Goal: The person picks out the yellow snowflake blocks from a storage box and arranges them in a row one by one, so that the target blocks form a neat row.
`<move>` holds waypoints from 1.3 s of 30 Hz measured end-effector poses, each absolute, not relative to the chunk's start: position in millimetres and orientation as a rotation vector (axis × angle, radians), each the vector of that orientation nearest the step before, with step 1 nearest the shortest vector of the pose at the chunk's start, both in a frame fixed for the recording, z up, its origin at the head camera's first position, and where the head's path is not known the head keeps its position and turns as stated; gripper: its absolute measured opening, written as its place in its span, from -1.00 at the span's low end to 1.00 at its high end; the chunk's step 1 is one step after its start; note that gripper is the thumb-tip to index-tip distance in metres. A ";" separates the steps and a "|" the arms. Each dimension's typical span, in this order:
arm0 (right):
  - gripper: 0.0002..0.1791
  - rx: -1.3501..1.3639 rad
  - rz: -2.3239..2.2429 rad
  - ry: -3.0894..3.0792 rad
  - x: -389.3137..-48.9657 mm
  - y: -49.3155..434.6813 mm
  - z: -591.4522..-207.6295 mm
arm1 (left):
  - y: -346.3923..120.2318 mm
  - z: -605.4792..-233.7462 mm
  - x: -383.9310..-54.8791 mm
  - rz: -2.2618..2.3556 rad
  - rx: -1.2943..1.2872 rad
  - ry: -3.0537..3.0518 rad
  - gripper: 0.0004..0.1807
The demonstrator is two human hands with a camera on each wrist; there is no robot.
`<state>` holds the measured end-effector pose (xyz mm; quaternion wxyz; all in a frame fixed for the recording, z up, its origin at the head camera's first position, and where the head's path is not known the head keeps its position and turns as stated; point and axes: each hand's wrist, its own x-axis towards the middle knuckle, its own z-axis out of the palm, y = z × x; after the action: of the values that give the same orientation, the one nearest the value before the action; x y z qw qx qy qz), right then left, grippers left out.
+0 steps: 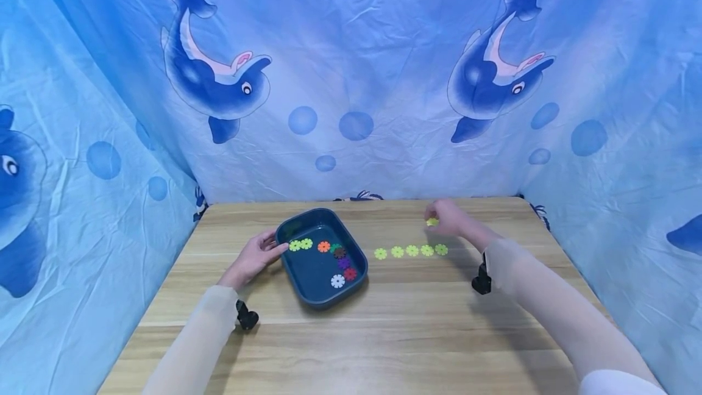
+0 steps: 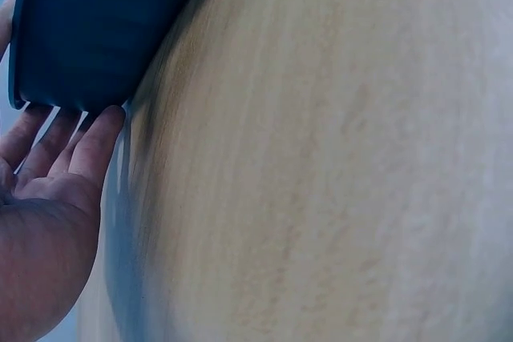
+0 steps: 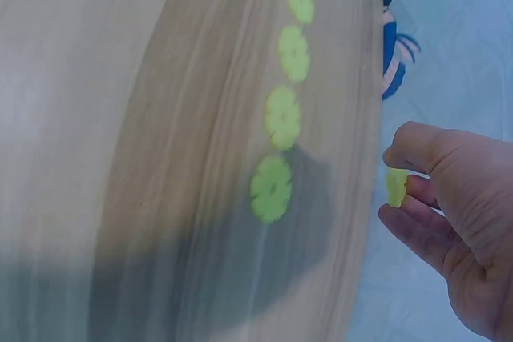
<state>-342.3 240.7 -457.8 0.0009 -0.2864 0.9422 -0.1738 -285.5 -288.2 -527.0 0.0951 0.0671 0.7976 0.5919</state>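
My left hand (image 1: 258, 256) holds the left side of a dark blue plastic basin (image 1: 307, 291). In the left wrist view, the fingers (image 2: 98, 146) press on the basin's outer wall (image 2: 80, 46) while the thumb reaches over the rim. Above the table's far right part, my right hand (image 1: 451, 218) pinches a yellow-green notched disc (image 3: 396, 187) between thumb and fingers. Several matching discs (image 1: 412, 250) lie in a row on the table, right of the basin. Inside the basin are two yellow-green discs (image 1: 300, 244), an orange disc (image 1: 324, 247), a white disc (image 1: 337, 281) and others in green, brown, purple and red.
The wooden table (image 1: 384, 340) ends at the back against a blue curtain (image 1: 362, 29) printed with dolphins. More of that curtain hangs at both sides. A black wrist camera (image 1: 482, 280) is strapped beneath the right forearm, another (image 1: 247, 317) at the left wrist.
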 end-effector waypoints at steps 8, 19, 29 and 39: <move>-0.74 -0.817 -0.544 2.959 -332.7 266.5 -466.9 | -288.2 -525.6 -285.6 1.733 0.187 2.377 -0.25; -0.81 -0.767 -0.493 2.969 -323.0 289.2 -478.9 | -285.3 -524.4 -289.2 1.705 0.189 2.391 -0.19; -0.77 -0.755 -0.498 2.976 -318.2 291.0 -482.8 | -288.5 -519.7 -290.0 1.687 0.185 2.413 -0.23; -0.81 -0.788 -0.515 2.975 -315.4 290.9 -492.0 | -287.9 -523.1 -286.6 1.706 0.179 2.402 -0.24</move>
<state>-315.4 290.9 -492.0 0.0105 -0.2524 0.9534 -0.1651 -286.6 -287.9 -523.1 0.0950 0.0603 0.8101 0.5754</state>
